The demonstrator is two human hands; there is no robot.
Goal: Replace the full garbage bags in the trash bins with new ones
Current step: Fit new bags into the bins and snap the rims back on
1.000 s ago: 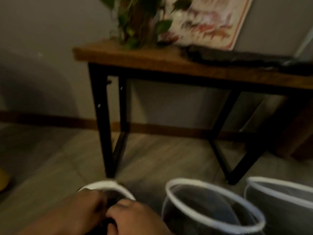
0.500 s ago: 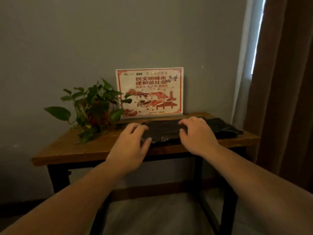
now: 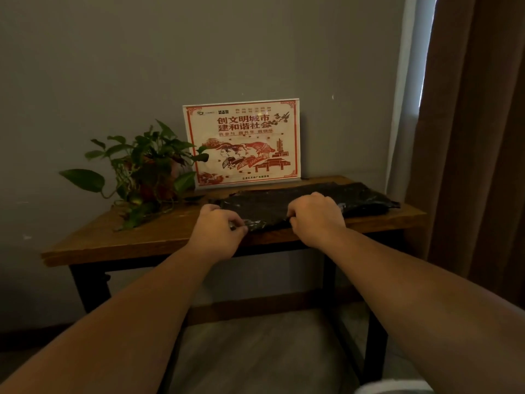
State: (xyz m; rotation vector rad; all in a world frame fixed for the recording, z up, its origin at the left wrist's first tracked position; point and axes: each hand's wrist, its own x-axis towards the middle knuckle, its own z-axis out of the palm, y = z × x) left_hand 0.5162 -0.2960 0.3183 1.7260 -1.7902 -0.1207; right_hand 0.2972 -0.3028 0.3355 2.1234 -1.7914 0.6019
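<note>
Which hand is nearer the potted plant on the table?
Left. The left hand pinches the black bag at its near edge, right of the potted plant; the right hand grips the bag farther right.

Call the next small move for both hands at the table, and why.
Probably lift the near edge up and back: left hand and right hand both pinch the flat black garbage bag at its front edge, and it lies unopened on the wooden table.
</note>
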